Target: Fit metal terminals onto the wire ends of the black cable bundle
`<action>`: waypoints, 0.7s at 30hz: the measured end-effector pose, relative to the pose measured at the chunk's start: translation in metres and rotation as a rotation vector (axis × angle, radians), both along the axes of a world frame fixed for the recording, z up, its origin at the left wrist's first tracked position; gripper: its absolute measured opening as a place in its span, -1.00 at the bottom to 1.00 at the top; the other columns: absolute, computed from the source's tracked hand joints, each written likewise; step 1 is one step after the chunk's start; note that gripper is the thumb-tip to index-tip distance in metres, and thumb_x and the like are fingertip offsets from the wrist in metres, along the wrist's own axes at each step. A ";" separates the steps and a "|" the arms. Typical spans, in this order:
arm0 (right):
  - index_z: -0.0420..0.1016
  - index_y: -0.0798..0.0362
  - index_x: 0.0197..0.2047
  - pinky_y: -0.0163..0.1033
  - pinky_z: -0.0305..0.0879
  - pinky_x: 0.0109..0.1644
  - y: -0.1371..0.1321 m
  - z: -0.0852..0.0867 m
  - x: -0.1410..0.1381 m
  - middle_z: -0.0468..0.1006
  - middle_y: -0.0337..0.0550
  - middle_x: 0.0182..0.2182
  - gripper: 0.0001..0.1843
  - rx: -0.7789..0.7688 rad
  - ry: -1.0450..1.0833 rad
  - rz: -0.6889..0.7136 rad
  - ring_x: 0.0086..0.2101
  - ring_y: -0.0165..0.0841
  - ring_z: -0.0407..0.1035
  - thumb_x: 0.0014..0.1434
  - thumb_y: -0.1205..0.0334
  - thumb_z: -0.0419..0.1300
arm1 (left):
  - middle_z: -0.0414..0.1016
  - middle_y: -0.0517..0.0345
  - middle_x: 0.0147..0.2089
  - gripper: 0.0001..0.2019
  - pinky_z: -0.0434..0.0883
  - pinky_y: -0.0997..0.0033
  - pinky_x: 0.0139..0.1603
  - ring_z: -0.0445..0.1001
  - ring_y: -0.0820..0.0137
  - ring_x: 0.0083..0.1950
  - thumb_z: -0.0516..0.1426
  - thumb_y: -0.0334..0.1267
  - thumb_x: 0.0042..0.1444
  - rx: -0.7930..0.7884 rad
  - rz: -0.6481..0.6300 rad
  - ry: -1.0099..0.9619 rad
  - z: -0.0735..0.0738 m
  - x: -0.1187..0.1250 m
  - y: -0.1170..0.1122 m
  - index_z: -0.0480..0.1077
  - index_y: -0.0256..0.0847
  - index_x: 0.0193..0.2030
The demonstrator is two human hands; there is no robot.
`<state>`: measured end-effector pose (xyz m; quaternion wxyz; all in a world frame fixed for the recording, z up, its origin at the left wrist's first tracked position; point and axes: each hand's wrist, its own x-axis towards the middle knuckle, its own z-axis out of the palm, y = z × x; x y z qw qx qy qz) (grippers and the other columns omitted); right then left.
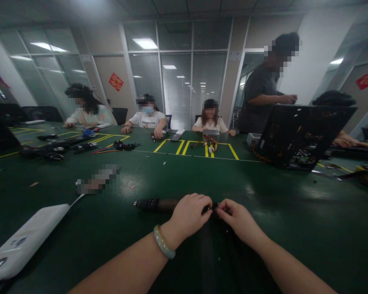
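Open green tabletop (319,220) spreads right of the right hand (238,219).

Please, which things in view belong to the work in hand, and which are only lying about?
Probably in the work:
dark cylindrical tool with metal tip, by the left hand
at the right hand: too unclear to tell

Apparently lying about:
white rounded slab-shaped device, at left
tangled black cables, farther back
small white scrap, beyond the tool
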<state>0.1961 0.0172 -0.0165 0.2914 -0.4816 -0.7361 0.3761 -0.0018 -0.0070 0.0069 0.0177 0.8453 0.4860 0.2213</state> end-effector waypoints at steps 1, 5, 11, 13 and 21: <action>0.43 0.05 -0.31 -0.34 0.25 -0.33 0.000 -0.001 0.000 0.52 -0.26 -0.44 -0.84 -0.003 -0.002 0.000 -0.39 -0.36 0.41 0.19 0.14 0.15 | 0.48 0.19 -0.20 -0.94 0.32 0.30 -0.09 0.42 0.32 -0.14 0.17 -0.27 0.19 0.002 -0.004 -0.005 0.000 0.000 0.000 0.39 -0.13 -0.20; 0.44 0.05 -0.30 -0.35 0.25 -0.34 0.000 -0.001 0.001 0.51 -0.25 -0.43 -0.81 -0.023 -0.011 0.011 -0.40 -0.36 0.40 0.21 0.10 0.14 | 0.48 0.18 -0.19 -0.94 0.33 0.30 -0.07 0.42 0.31 -0.13 0.15 -0.27 0.20 0.011 -0.013 -0.021 0.001 0.000 -0.002 0.40 -0.13 -0.19; 0.44 0.03 -0.30 -0.37 0.21 -0.39 -0.003 0.001 0.000 0.50 -0.27 -0.43 -0.79 -0.022 -0.044 0.030 -0.41 -0.37 0.38 0.25 0.09 0.10 | 0.49 0.19 -0.19 -0.94 0.34 0.29 -0.07 0.44 0.32 -0.14 0.16 -0.29 0.18 -0.015 -0.018 -0.029 0.003 -0.002 -0.005 0.40 -0.14 -0.19; 0.44 0.02 -0.30 -0.37 0.21 -0.39 -0.004 0.003 0.000 0.51 -0.27 -0.42 -0.80 -0.022 -0.058 0.046 -0.40 -0.37 0.39 0.25 0.10 0.11 | 0.50 0.19 -0.09 -0.91 0.33 0.26 -0.01 0.44 0.31 -0.07 0.18 -0.30 0.15 -0.014 -0.022 -0.046 0.002 -0.003 -0.006 0.40 -0.13 -0.18; 0.46 0.03 -0.31 -0.35 0.21 -0.35 -0.001 0.002 0.003 0.54 -0.26 -0.40 -0.83 0.009 -0.085 0.058 -0.38 -0.35 0.42 0.23 0.13 0.14 | 0.46 0.21 0.09 -0.92 0.29 0.16 0.10 0.39 0.30 0.09 0.17 -0.37 0.14 0.014 -0.050 -0.070 -0.003 -0.003 -0.003 0.41 -0.13 -0.22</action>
